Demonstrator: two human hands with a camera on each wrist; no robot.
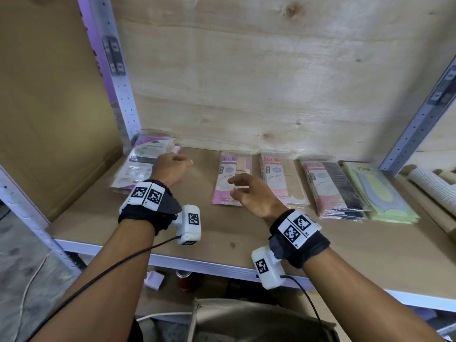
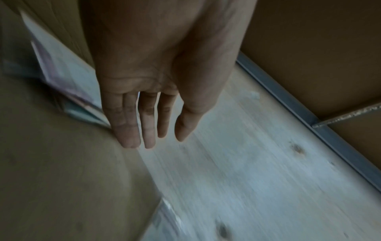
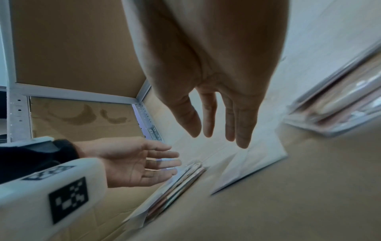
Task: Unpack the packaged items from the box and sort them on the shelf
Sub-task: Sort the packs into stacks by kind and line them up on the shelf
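Operator: Both wrists near; my left hand (image 1: 170, 166) and right hand (image 1: 249, 193) hover relaxed, empty, above the shelf (image 1: 246, 233).

Supervisor: Packets?

Operator: Pink packet (image 1: 230, 181) beneath right fingertips. Placement looks finished; next, fetch from the box (image 1: 259, 322).

A: What fills the top of the right wrist view?

B: The right hand (image 3: 208, 91), palm toward the camera, fingers (image 3: 245, 130) straight and slightly spread, holding nothing. It hangs above a flat white packet (image 3: 253, 166) lying on the brown shelf board (image 3: 299, 195).

A: And the other hand?

B: The left hand (image 3: 132, 161) comes in from the left, palm up, fingers loose, just beside a stack of packets (image 3: 175, 187); whether they touch is unclear.

A: Anything on the right?

B: Another pile of clear-wrapped packets (image 3: 340, 104), blurred. Far left stands a white perforated shelf post (image 3: 144, 114) against cardboard.
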